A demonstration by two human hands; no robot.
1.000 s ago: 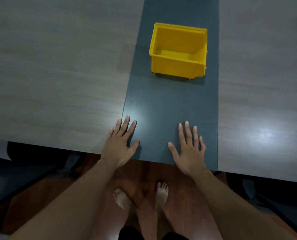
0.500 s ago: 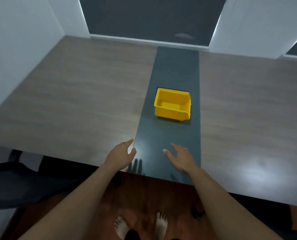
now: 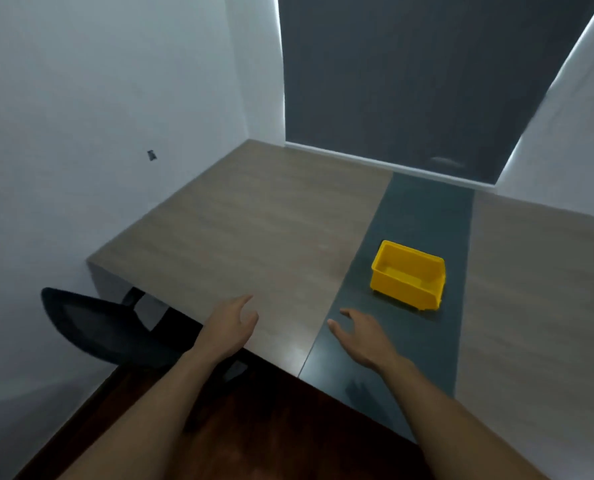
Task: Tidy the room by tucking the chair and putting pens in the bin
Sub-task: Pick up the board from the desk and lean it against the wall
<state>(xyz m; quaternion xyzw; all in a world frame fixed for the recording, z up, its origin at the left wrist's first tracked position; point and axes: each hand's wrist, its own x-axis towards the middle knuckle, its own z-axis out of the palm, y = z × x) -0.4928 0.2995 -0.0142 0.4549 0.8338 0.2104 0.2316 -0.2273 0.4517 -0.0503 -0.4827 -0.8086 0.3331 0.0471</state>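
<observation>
From the head view: both hands up over the near edge of the bench (image 3: 254,230), holding nothing. Left hand (image 3: 231,329) with fingers (image 3: 245,299) loosely apart, over the wood part. Right hand (image 3: 361,336) with fingers spread, over the dark strip. Black chair (image 3: 94,327) off to the left and lower down, sticking out from under the bench, seat partly under the edge. Closer to the left hand than the right (so probably a job for the left). Chair back toward the wall side, its wide side running left to right; likely needs a push in toward the bench. Yellow bin (image 3: 408,277) on the dark strip, just past the right hand, open side up, long side running across the strip, looks empty. No pens anywhere in view.
</observation>
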